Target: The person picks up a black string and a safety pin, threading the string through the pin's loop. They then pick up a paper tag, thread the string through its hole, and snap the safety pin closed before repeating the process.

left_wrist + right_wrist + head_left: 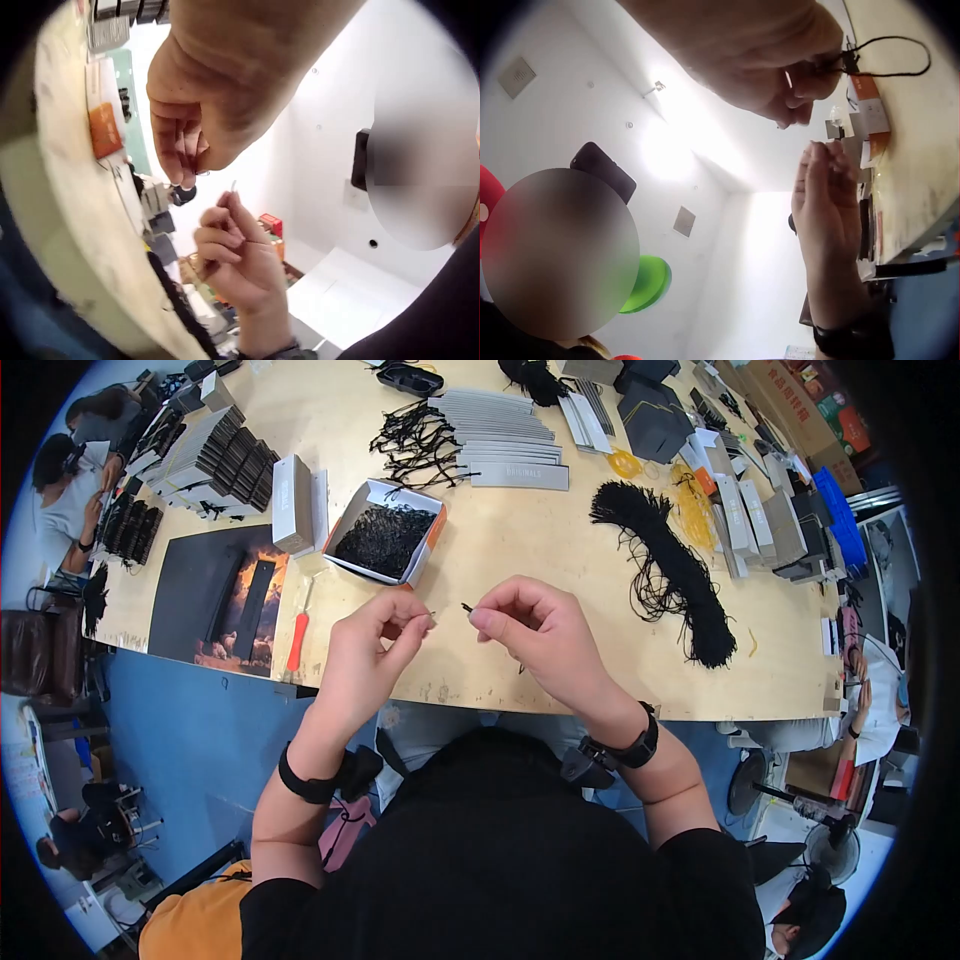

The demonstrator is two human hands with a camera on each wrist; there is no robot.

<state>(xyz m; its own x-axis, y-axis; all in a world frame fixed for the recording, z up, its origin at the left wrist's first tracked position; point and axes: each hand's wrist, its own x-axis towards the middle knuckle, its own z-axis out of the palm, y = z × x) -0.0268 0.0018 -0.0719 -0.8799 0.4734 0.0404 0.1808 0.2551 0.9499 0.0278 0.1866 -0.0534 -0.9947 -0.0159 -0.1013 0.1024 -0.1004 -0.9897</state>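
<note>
In the head view my left hand (365,645) and right hand (540,635) are raised above the front of the table, fingertips facing across a small gap. My right thumb and fingers pinch a thin black cord loop (892,74), whose loop hangs out behind the hand in the right wrist view. A short dark end (467,607) of it sticks out at the fingertips. Left thumb and forefinger pinch a tiny thin piece (432,616), too small to tell its kind. Just beyond the hands is an open box (428,540) filled with small black pieces.
A red-handled tool (298,642) lies left of my hands, beside a dark printed sheet (180,585). A black cord bundle (665,565) lies at right. Grey strips with black cords (515,475) lie at the back; stacked boxes (205,465) stand left. Other people sit at both sides.
</note>
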